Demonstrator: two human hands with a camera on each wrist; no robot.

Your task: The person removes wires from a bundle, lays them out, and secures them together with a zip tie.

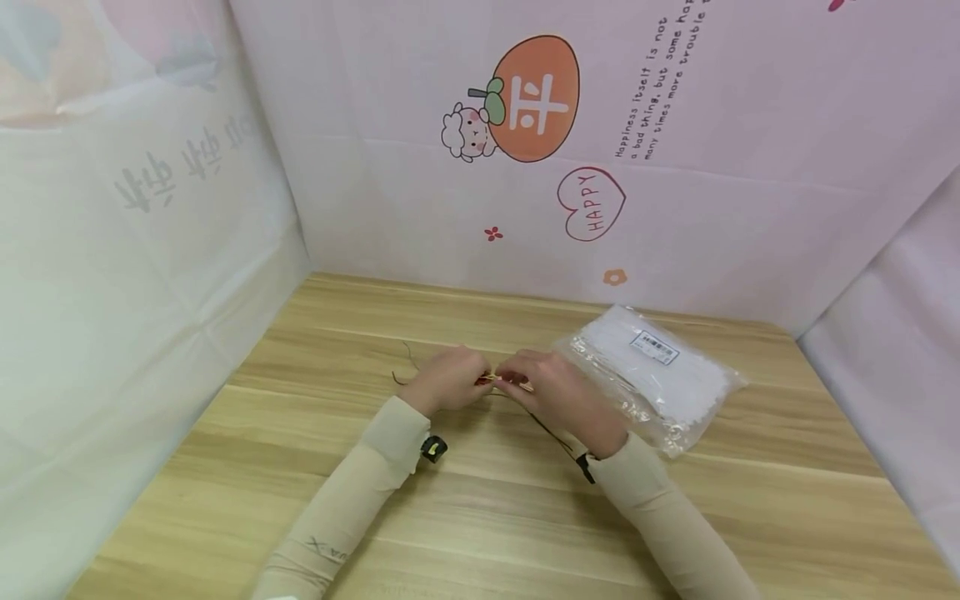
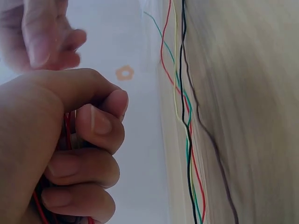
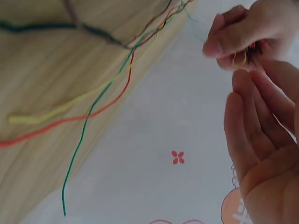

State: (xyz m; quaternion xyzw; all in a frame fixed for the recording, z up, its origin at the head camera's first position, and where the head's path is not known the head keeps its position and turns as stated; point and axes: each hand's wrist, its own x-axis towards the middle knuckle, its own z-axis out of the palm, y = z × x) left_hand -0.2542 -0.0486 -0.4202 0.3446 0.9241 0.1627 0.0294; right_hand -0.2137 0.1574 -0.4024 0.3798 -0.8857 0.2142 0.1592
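Observation:
Over the table's middle, in the head view, my left hand [image 1: 453, 379] and right hand [image 1: 555, 396] meet at a bundle of thin coloured wires [image 1: 487, 379]. The left fingers curl tightly round the bundle, and red strands show inside the fist in the left wrist view. At the bundle's end, the right thumb and forefinger pinch it while the other fingers stretch out. A yellow loop [image 3: 244, 57] pokes from the left fist. Loose red, yellow, green, black and brown wires [image 2: 188, 154] hang beside the hands. Most of the bundle is hidden in the left fist.
To the right of the hands lies a clear plastic bag [image 1: 652, 358] of white contents with a barcode label. Printed white cloth [image 1: 412, 192] walls the wooden table [image 1: 480, 517] at the back and sides. Each wrist wears a small black device [image 1: 433, 448].

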